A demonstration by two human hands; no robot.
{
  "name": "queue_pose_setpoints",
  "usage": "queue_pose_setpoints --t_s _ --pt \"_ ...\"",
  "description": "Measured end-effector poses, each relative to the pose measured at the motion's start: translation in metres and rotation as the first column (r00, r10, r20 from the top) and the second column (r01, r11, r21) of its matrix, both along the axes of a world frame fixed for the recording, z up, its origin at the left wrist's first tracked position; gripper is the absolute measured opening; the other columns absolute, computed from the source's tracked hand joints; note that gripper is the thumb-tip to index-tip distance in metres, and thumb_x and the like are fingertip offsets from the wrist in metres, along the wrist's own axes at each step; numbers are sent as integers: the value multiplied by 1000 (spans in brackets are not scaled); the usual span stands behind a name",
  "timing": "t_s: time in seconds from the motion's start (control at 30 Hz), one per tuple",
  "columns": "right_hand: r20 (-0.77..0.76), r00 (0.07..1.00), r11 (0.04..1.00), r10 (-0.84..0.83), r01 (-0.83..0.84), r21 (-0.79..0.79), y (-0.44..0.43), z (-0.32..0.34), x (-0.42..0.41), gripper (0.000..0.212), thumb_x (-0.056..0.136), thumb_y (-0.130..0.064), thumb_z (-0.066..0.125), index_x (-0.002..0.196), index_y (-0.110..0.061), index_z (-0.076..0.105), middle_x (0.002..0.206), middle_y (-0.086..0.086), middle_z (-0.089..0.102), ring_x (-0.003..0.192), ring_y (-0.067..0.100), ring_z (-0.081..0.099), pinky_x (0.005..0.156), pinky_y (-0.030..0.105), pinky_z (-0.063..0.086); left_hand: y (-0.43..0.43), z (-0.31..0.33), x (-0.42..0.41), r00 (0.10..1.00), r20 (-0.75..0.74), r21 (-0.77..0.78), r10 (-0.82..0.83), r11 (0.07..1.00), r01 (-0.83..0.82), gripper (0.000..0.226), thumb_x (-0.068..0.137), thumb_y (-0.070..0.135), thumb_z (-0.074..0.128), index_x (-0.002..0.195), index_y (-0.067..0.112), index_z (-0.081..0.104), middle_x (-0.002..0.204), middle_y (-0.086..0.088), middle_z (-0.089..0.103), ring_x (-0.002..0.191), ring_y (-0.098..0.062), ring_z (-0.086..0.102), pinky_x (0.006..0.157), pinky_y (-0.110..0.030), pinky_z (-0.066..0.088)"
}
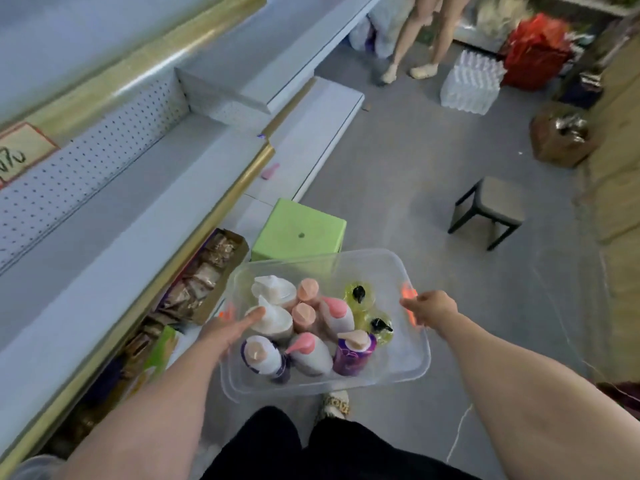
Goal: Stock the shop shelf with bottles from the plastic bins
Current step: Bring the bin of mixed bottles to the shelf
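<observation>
I hold a clear plastic bin (401, 362) in front of me above the floor, one hand at each short side. My left hand (225, 332) grips the left rim by its orange handle, fingers reaching in over a white pump bottle (273, 322). My right hand (429, 308) is closed on the right orange handle. Several bottles stand inside: white ones with pink caps (334, 313), a purple one (355, 353) and two yellow ones with black pumps (360, 296). The white shop shelf (114, 216) with a gold front edge runs along my left, its board bare.
A green plastic stool (299, 230) stands just beyond the bin. A dark-legged padded stool (488, 211) is on the floor to the right. Boxes of packaged goods (204, 275) fill the shelf below. Far back are a person's legs (420, 36), a wrapped bottle pack (472, 81) and a red bag (535, 51).
</observation>
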State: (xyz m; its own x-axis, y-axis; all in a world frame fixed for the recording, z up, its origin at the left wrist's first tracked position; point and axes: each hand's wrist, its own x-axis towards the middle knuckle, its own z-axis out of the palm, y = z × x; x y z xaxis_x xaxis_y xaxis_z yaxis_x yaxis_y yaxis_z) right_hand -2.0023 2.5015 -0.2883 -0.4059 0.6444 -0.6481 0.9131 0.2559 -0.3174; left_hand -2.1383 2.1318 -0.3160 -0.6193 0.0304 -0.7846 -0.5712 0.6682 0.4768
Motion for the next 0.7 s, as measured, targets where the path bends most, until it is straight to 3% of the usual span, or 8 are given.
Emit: queue_pose_setpoints --t_s 0.07,0.2,0.33,0.43,0.53,0.6,0.7 --pt "16 997 997 73 -73 10 18 3 -48 35 88 -41 68 68 -12 66 62 3 69 63 14 64 57 23 44 7 -5 -16 994 9 13 111 994 -111 109 52 79 75 143 25 47 135 -1 56 103 -29 63 83 -40 54" --pt "37 978 977 206 -208 43 41 4 -147 33 86 -38 68 78 -7 72 77 11 75 77 24 70 74 28 50 17 -22 -50 951 92 77 296 950 -303 124 28 87 76 135 28 54 124 0 61 100 -21 61 80 -35 53" --pt "87 948 949 306 -311 49 55 -5 -226 32 88 -39 67 76 -9 71 65 4 67 64 18 60 56 22 41 35 -27 -88 931 94 67 354 930 -360 98 57 78 74 134 21 54 114 -5 65 78 -19 60 58 -28 47" --pt "132 918 921 374 -384 63 67 -14 -271 34 92 -40 62 77 -10 70 69 6 67 68 19 58 61 27 40 50 -38 -106 887 115 98 447 884 -458 104 55 75 77 140 21 50 124 -4 61 99 -21 60 76 -32 53" --pt "103 912 916 398 -401 8 78 -27 -327 34 90 -33 68 66 -9 64 69 12 66 66 23 58 63 28 40 63 -40 -131 835 106 43 540 837 -546 118 38 82 77 137 22 53 118 -5 63 100 -23 63 75 -32 52" --pt "90 890 893 448 -450 2 85 -38 -367 34 88 -34 70 64 -11 63 70 14 68 71 26 62 67 27 41 73 -49 -145 793 126 13 597 798 -603 132 22 89 72 135 23 54 119 -5 64 103 -24 63 84 -37 54" --pt "95 822 825 562 -565 -1 93 -55 -427 32 88 -38 69 80 -6 70 87 18 73 91 31 67 78 30 46 95 -61 -158 746 125 -26 654 754 -656 123 33 90 70 136 24 52 124 -10 64 110 -28 63 93 -42 52"
